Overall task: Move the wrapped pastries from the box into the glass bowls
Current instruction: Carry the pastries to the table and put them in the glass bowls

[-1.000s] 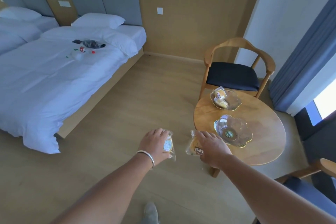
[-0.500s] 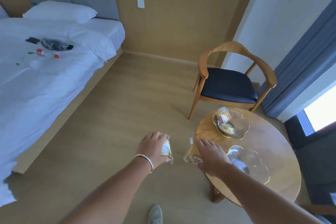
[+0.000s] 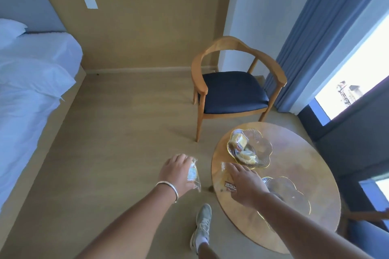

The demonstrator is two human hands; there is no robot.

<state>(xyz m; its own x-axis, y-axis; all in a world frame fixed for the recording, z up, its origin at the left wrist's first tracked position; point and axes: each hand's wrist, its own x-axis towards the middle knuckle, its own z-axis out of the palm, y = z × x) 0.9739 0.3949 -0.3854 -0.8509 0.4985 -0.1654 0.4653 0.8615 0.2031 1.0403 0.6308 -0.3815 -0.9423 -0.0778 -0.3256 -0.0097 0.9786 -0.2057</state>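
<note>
Hands (image 3: 176, 172) each held one wrapped pastry (image 3: 193, 174), fingers curled round it. It seemed best to lower them gently into the near glass bowl (image 3: 294, 193), not drop them.

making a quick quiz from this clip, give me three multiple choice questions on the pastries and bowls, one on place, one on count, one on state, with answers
1. Where do the two glass bowls stand?
A. on the bed
B. on the round wooden table
C. on the chair seat

2. How many wrapped pastries does the person hold in all?
A. one
B. two
C. four

3. What is the state of the near glass bowl?
A. no pastry shows in it
B. heaped with pastries
C. turned upside down

Answers:
1. B: both the far glass bowl and the near glass bowl sit on the round wooden table.
2. B: the left hand grips one wrapped pastry, and the right hand grips another pastry.
3. A: only the far one holds pastries.
</note>
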